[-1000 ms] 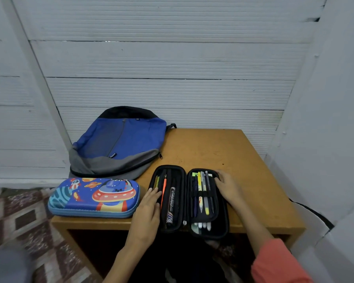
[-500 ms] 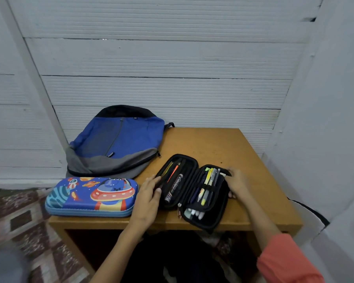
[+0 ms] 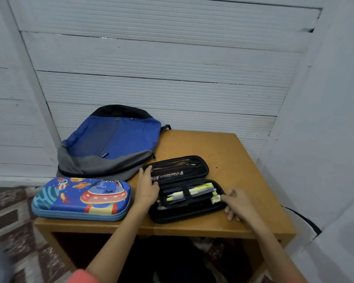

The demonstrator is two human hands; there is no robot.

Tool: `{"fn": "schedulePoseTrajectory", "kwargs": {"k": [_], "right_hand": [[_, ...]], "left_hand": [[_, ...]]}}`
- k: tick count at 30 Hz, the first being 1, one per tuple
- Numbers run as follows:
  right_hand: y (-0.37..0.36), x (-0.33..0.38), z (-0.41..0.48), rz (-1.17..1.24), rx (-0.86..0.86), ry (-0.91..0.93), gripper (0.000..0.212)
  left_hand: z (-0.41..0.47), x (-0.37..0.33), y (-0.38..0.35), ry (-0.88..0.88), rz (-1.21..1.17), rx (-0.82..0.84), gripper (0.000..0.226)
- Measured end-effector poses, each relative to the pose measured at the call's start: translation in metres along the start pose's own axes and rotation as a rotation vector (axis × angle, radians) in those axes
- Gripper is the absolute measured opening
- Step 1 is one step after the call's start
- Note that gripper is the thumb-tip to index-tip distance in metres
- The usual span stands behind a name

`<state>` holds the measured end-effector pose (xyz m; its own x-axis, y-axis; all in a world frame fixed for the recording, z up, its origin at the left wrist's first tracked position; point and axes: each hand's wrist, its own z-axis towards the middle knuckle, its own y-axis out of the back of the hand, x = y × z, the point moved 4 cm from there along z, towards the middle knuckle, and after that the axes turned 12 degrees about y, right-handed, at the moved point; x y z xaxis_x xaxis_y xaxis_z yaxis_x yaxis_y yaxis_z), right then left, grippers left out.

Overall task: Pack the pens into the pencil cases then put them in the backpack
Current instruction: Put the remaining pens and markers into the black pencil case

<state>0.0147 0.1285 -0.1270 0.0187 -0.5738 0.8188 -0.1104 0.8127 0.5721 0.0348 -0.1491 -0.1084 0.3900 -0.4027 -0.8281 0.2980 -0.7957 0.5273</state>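
A black pencil case lies open on the wooden table, turned sideways. Elastic bands hold several pens in its near half, and more pens sit in the far half. My left hand grips the case's left end, with the thumb up by the far half. My right hand pinches the right end of the near half. A closed blue pencil case with a space cartoon lies at the front left. Behind it a blue and grey backpack lies flat.
The table stands in a corner, with white panelled walls behind it and to the right. The blue case overhangs the table's left edge. The backpack also hangs over the left side. Bare wood shows at the back right. Patterned floor tiles are on the left.
Both hands have turned the open black case from lengthwise toward me to lying sideways. My left hand shifted to its left end and my right hand to its right end.
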Motion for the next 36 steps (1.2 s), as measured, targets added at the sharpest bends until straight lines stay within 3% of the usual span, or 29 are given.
{"fn": "schedulePoseTrajectory", "kwargs": {"k": [10, 14, 18, 28, 33, 36], "right_hand": [[-0.010, 0.016, -0.023, 0.073, 0.203, 0.022, 0.030], [0.004, 0.019, -0.016, 0.106, -0.008, 0.167, 0.017], [-0.014, 0.027, -0.014, 0.283, 0.024, 0.208, 0.007], [-0.025, 0.023, -0.017, 0.453, -0.048, 0.143, 0.005], [-0.026, 0.027, -0.018, 0.431, -0.116, 0.136, 0.011], [-0.027, 0.028, -0.016, 0.397, -0.132, 0.114, 0.011]], "left_hand": [[0.030, -0.007, 0.010, 0.035, 0.003, 0.048, 0.064], [0.028, 0.009, 0.011, 0.090, -0.086, 0.041, 0.063], [0.028, 0.013, 0.010, 0.110, -0.108, 0.049, 0.065], [0.018, 0.012, 0.011, 0.062, -0.138, 0.044, 0.066], [-0.001, 0.023, 0.004, -0.090, -0.150, 0.058, 0.077], [-0.008, 0.028, 0.005, -0.108, -0.084, 0.043, 0.069]]}}
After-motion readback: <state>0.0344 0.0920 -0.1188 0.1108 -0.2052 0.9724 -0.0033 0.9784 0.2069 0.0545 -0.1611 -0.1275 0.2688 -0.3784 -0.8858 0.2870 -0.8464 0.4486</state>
